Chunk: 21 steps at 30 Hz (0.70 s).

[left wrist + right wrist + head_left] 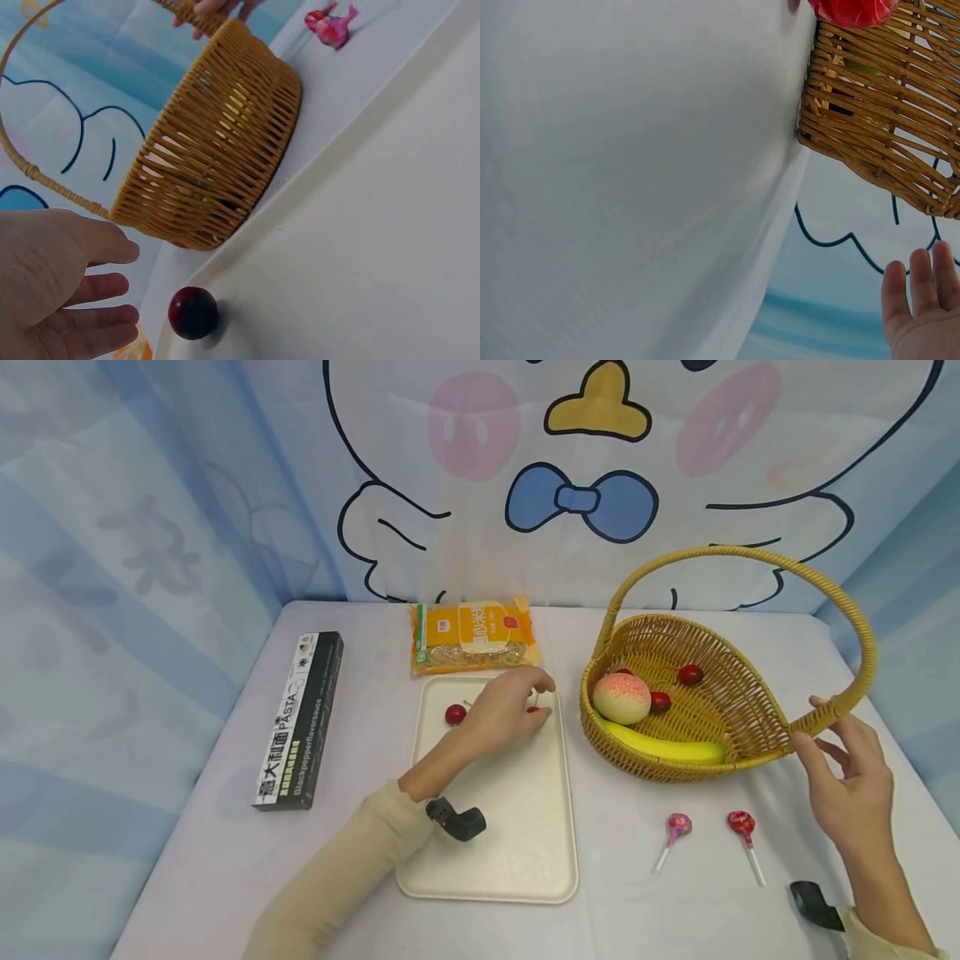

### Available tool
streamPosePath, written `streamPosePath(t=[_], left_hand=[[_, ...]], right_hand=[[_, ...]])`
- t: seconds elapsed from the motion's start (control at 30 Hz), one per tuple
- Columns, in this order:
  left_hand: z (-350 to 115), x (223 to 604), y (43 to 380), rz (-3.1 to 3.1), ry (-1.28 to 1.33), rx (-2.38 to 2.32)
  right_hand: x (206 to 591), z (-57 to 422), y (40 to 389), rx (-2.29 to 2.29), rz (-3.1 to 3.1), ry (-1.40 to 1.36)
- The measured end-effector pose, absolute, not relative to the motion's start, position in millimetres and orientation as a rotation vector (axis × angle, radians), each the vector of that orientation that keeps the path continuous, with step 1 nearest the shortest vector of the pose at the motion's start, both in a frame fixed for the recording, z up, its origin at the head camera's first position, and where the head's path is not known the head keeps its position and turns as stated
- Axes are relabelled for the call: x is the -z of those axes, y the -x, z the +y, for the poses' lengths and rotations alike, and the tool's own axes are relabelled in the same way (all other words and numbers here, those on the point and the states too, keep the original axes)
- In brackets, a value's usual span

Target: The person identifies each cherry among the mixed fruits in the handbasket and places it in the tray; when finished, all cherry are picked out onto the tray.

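My left hand (510,706) reaches over the cream tray (517,827), with thumb and fingers spread around a cherry (533,709). In the left wrist view, the dark red cherry (193,313) sits on the tray just off the fingertips. Another cherry (455,714) lies on the tray to the left of that hand. My right hand (855,777) holds the wicker basket (637,768) at the right base of its handle, thumb in front and fingers behind. Inside the basket are a peach (622,698), a banana (663,746) and cherries (691,674).
A pink lollipop (678,827) and a red lollipop (742,824) lie in front of the basket. Behind the tray is an orange food packet (474,635). A black-and-white pasta box (300,722) lies at the left. A printed curtain (577,560) hangs behind the table.
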State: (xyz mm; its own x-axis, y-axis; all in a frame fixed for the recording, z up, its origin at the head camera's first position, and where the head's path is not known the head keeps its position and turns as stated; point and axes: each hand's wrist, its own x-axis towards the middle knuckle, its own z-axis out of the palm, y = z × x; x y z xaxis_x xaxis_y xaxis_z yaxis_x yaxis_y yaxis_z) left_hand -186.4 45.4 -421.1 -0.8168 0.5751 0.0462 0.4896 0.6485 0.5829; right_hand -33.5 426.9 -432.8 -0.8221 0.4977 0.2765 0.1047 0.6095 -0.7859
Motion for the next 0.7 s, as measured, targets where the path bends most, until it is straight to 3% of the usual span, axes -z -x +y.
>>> streamPosePath(t=[0.7], left_hand=[[111, 350, 193, 2.578, -1.223, -0.831]], right_hand=[[436, 429, 34, -1.104, -2.346, 0.398]])
